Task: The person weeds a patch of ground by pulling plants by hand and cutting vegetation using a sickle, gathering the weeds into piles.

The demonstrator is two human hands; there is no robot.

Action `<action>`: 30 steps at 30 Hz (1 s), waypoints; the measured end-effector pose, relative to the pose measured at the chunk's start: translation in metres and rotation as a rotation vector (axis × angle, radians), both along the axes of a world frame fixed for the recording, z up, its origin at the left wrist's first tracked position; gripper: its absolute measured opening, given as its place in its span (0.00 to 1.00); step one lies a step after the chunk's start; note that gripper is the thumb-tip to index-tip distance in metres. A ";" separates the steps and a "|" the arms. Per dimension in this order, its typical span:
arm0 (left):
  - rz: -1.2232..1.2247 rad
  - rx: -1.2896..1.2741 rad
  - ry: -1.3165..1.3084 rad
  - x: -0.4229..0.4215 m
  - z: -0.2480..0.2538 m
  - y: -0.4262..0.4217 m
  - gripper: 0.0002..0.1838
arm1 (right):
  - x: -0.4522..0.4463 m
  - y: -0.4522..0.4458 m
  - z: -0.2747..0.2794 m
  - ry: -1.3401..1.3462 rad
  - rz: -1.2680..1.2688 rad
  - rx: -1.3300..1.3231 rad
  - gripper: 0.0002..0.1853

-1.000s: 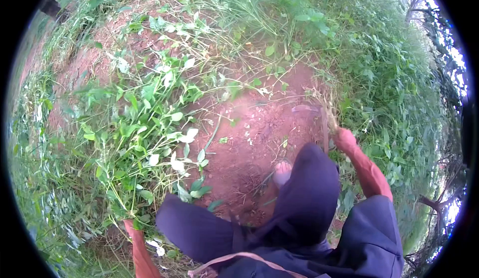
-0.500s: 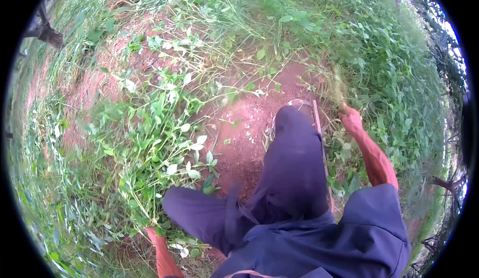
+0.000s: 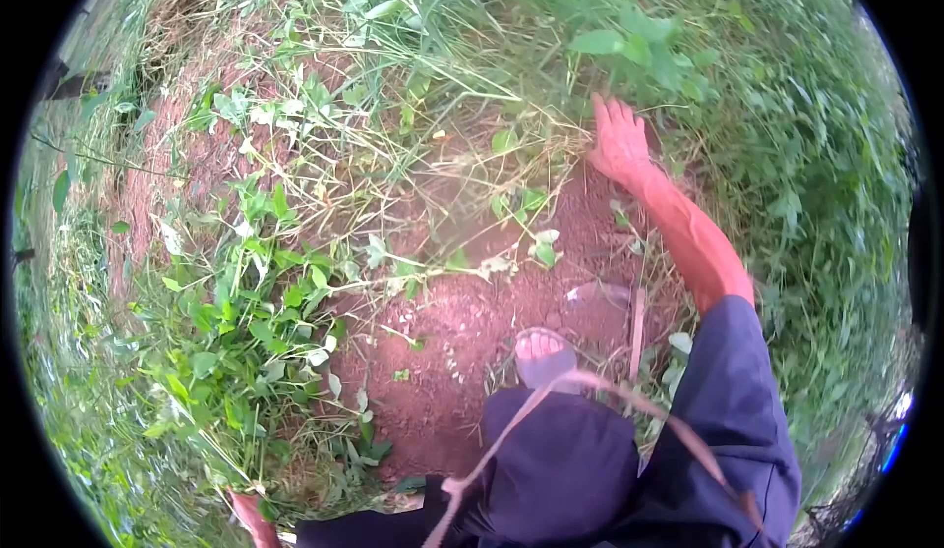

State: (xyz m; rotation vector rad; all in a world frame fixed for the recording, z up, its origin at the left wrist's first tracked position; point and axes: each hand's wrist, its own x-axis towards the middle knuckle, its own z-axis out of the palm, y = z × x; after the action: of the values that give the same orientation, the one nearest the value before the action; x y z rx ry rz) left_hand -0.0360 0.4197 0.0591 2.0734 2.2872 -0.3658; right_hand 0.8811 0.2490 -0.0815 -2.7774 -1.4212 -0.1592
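My right hand (image 3: 620,143) reaches forward over the red soil, fingers stretched out. It is at the edge of the standing grass (image 3: 551,66), against some dry stalks. At the lower left, my left hand (image 3: 254,519) is partly cut off by the frame and closed round the base of a bunch of leafy green stems (image 3: 241,351). Beside my foot lies a long wooden handle (image 3: 637,332) with a curved pale blade (image 3: 598,293) at its far end, like a sickle; no hand touches it.
My foot (image 3: 541,351) rests on bare red soil (image 3: 423,401). A loose strap or cord (image 3: 511,430) hangs across my dark trousers. Dense green plants (image 3: 816,184) grow on the right. Cut stalks (image 3: 364,194) litter the ground ahead, and a tree trunk (image 3: 79,84) shows at the left.
My right hand has moved forward and left, and its fingers have opened; a blurred pale thing was at it before. My view has tipped forward. My left hand still grips the stems.
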 end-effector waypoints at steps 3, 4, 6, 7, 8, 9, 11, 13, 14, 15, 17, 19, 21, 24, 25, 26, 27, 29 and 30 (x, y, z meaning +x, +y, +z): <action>0.024 -0.050 0.193 0.053 0.013 0.011 0.29 | 0.028 0.036 -0.033 0.015 0.036 -0.110 0.41; 0.083 -0.116 0.236 0.094 0.022 0.015 0.30 | 0.036 0.045 -0.038 0.027 0.047 -0.116 0.41; 0.190 -0.224 0.251 0.146 0.031 0.016 0.31 | 0.043 0.057 -0.042 0.074 0.106 -0.255 0.40; 0.161 -0.243 0.237 0.146 0.027 0.015 0.31 | 0.052 0.054 -0.058 0.094 0.191 -0.142 0.34; 0.133 -0.259 0.220 0.145 0.020 0.013 0.32 | 0.053 0.053 -0.058 0.106 0.188 -0.145 0.34; 0.096 -0.199 0.128 0.173 0.019 0.009 0.32 | 0.052 0.055 -0.051 0.008 0.283 -0.163 0.31; 0.015 -0.163 0.221 0.203 0.010 0.004 0.33 | 0.067 0.056 -0.084 -0.106 0.478 -0.287 0.26; -0.150 -0.144 0.184 0.174 -0.015 0.002 0.34 | 0.066 0.071 -0.081 -0.091 0.394 -0.276 0.25; -0.261 -0.144 0.130 0.145 -0.027 0.001 0.35 | 0.067 0.079 -0.078 -0.082 0.357 -0.269 0.24; -0.126 -0.177 0.181 0.177 -0.027 0.002 0.34 | 0.068 0.087 -0.075 -0.073 0.320 -0.261 0.23; -0.029 -0.237 0.226 0.250 -0.031 0.002 0.32 | 0.080 0.097 -0.065 0.037 0.274 -0.334 0.19; -0.016 -0.269 0.102 0.262 -0.042 0.007 0.27 | 0.070 0.099 -0.041 0.357 0.000 -0.072 0.18; 0.022 -0.300 0.110 0.361 -0.024 -0.003 0.28 | 0.083 0.099 -0.056 0.568 -0.191 0.157 0.19; 0.038 -0.283 -0.009 0.354 -0.057 -0.004 0.24 | 0.077 0.077 -0.010 0.944 -0.370 0.227 0.23; -0.232 -0.109 -0.068 0.327 -0.082 -0.006 0.19 | 0.085 0.065 -0.045 0.878 -0.317 0.358 0.23; -0.507 0.078 -0.074 0.300 -0.107 -0.007 0.15 | 0.067 0.055 -0.030 0.973 -0.294 0.356 0.21; -0.324 -0.034 -0.063 0.320 -0.101 -0.001 0.11 | 0.021 0.038 -0.002 1.085 -0.281 0.342 0.21; -0.165 -0.089 -0.131 0.320 -0.099 -0.011 0.06 | -0.050 -0.001 0.012 1.104 -0.378 -0.176 0.24; -0.188 -0.078 -0.083 0.310 -0.110 -0.006 0.04 | -0.068 -0.030 -0.009 0.927 -0.086 -0.303 0.29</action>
State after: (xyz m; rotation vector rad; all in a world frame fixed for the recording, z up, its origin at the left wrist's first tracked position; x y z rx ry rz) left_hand 0.2736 0.4138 -0.0512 2.2264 2.0061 -0.3618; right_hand 0.8134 0.2189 -0.0902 -2.4758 -1.1026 1.2476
